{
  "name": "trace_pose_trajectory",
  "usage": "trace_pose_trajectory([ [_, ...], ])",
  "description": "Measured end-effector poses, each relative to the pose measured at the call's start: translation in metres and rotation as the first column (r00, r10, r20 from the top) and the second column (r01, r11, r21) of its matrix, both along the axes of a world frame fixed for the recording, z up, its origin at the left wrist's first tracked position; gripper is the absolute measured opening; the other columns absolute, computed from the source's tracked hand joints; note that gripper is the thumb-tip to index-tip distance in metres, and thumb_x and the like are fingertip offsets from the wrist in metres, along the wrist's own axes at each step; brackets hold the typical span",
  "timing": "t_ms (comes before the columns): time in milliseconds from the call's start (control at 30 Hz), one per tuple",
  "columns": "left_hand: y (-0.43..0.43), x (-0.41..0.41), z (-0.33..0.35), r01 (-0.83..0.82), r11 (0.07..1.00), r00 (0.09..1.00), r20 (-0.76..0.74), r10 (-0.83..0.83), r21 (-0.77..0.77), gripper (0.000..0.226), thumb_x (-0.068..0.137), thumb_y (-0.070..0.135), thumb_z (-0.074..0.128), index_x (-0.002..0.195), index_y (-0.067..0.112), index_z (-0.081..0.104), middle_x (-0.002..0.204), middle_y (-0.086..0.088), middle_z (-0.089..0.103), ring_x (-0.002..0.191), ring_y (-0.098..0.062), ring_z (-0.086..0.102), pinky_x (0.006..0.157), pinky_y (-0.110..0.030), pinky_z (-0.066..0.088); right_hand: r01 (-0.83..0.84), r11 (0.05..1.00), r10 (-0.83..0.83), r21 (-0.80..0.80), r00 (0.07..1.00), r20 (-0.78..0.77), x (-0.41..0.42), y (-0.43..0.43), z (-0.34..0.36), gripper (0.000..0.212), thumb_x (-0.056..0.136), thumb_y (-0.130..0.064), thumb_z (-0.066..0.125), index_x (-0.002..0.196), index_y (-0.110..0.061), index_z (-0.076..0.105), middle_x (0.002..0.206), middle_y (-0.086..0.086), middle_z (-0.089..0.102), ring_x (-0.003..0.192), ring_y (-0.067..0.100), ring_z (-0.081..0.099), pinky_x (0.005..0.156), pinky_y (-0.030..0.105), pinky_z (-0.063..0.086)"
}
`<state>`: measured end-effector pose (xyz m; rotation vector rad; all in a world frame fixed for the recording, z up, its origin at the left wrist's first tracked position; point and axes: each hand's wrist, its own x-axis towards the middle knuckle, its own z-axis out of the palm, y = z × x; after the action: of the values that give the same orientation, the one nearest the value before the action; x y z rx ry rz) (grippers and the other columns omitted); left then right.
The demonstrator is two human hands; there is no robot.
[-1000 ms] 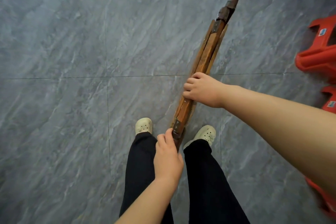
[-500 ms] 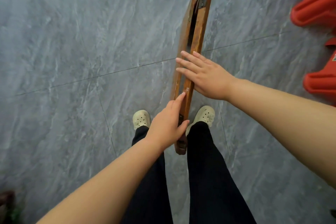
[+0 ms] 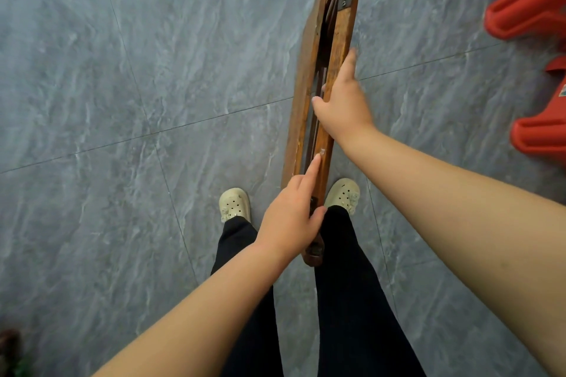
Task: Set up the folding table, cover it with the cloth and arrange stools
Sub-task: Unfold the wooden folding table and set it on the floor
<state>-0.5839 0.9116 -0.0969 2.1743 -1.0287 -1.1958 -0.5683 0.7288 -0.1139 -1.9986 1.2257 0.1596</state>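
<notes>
Folded flat and set on edge, the folding table (image 3: 307,70) is seen running from top centre to mid-frame. Its near end is clasped by the left hand (image 3: 291,217), index finger straight along the wood. The right rail is gripped by the right hand (image 3: 343,107), thumb tucked into the gap. Red stools (image 3: 526,9) are glimpsed at the right edge.

One folded table (image 3: 335,70). Two hands on it: left hand (image 3: 291,217) near, right hand (image 3: 343,104) farther. Two pale shoes (image 3: 234,203) (image 3: 344,194). Two red stools (image 3: 526,6) (image 3: 539,135), far right.
</notes>
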Motion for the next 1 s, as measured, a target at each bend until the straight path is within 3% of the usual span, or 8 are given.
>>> trace_pose_trajectory([
  [100, 0.002, 0.000, 0.000, -0.036, 0.999, 0.999, 0.026, 0.036, 0.009, 0.086, 0.090, 0.023, 0.057, 0.147, 0.039, -0.005, 0.100, 0.005, 0.047, 0.075, -0.008, 0.050, 0.065, -0.027, 0.049, 0.025, 1.000, -0.025, -0.001, 1.000, -0.004, 0.004, 0.003, -0.002, 0.087, 0.091, -0.015, 0.051, 0.149, -0.013, -0.013, 0.097, 0.010, 0.060, 0.073, 0.018, 0.058, 0.060, 0.029, 0.048],
  [333, 0.006, -0.009, 0.002, -0.145, 0.989, 0.989, 0.046, 0.144, 0.020, 0.083, 0.090, 0.022, 0.055, 0.149, 0.038, -0.001, 0.098, 0.004, 0.047, 0.079, -0.010, 0.049, 0.063, -0.024, 0.045, -0.072, 0.997, 0.072, 0.013, 0.997, -0.026, 0.008, 0.004, -0.009, 0.090, 0.091, -0.018, 0.052, 0.147, -0.014, -0.018, 0.086, 0.012, 0.065, 0.073, 0.024, 0.065, 0.069, 0.044, 0.056],
  [467, 0.008, -0.015, 0.005, -0.190, 0.981, 0.982, 0.000, 0.190, 0.028, 0.084, 0.091, 0.021, 0.055, 0.149, 0.036, -0.004, 0.104, 0.002, 0.048, 0.086, -0.015, 0.054, 0.072, -0.031, 0.048, -0.199, 0.980, 0.198, -0.008, 0.977, -0.078, 0.014, 0.013, -0.004, 0.090, 0.091, -0.018, 0.052, 0.147, -0.011, -0.017, 0.079, 0.009, 0.063, 0.069, 0.024, 0.062, 0.063, 0.037, 0.052],
  [633, 0.015, -0.026, 0.005, -0.272, 0.961, 0.961, -0.041, 0.274, 0.042, 0.087, 0.090, 0.023, 0.056, 0.148, 0.035, -0.008, 0.111, 0.003, 0.047, 0.090, -0.015, 0.055, 0.076, -0.030, 0.048, -0.382, 0.924, 0.380, 0.006, 0.917, -0.125, 0.026, 0.028, 0.002, 0.090, 0.090, -0.019, 0.054, 0.147, -0.008, -0.015, 0.095, 0.014, 0.061, 0.064, 0.023, 0.053, 0.057, 0.030, 0.039],
  [733, 0.015, -0.031, 0.003, -0.298, 0.953, 0.950, -0.074, 0.302, 0.053, 0.089, 0.090, 0.025, 0.058, 0.148, 0.033, -0.008, 0.119, 0.003, 0.046, 0.087, -0.014, 0.056, 0.077, -0.031, 0.049, -0.436, 0.900, 0.436, 0.022, 0.896, -0.086, 0.028, 0.037, -0.005, 0.091, 0.088, -0.017, 0.055, 0.148, -0.012, -0.013, 0.110, 0.015, 0.061, 0.074, 0.028, 0.060, 0.067, 0.036, 0.051],
  [833, 0.012, -0.034, 0.004, -0.273, 0.960, 0.955, -0.103, 0.278, 0.054, 0.090, 0.089, 0.027, 0.060, 0.147, 0.034, -0.009, 0.127, 0.002, 0.045, 0.092, -0.016, 0.058, 0.078, -0.030, 0.049, -0.419, 0.907, 0.420, 0.041, 0.906, -0.044, 0.024, 0.036, -0.007, 0.091, 0.088, -0.016, 0.055, 0.149, -0.016, -0.013, 0.111, 0.016, 0.061, 0.079, 0.030, 0.063, 0.072, 0.043, 0.054],
  [900, 0.010, -0.033, 0.003, -0.254, 0.966, 0.959, -0.115, 0.258, 0.052, 0.091, 0.089, 0.028, 0.061, 0.147, 0.033, -0.009, 0.134, 0.001, 0.042, 0.100, -0.015, 0.057, 0.080, -0.025, 0.047, -0.396, 0.917, 0.398, 0.054, 0.917, -0.022, 0.020, 0.031, -0.004, 0.092, 0.089, -0.017, 0.056, 0.149, -0.017, -0.013, 0.111, 0.014, 0.063, 0.080, 0.028, 0.063, 0.073, 0.039, 0.054],
  [1000, 0.005, -0.031, 0.004, -0.219, 0.975, 0.964, -0.146, 0.223, 0.045, 0.092, 0.089, 0.029, 0.061, 0.148, 0.030, -0.009, 0.146, 0.001, 0.033, 0.117, -0.013, 0.050, 0.086, -0.020, 0.041, -0.401, 0.912, 0.403, 0.092, 0.915, -0.009, 0.015, 0.021, 0.002, 0.091, 0.091, -0.020, 0.057, 0.149, -0.017, -0.014, 0.127, 0.014, 0.057, 0.088, 0.025, 0.062, 0.071, 0.027, 0.044],
])
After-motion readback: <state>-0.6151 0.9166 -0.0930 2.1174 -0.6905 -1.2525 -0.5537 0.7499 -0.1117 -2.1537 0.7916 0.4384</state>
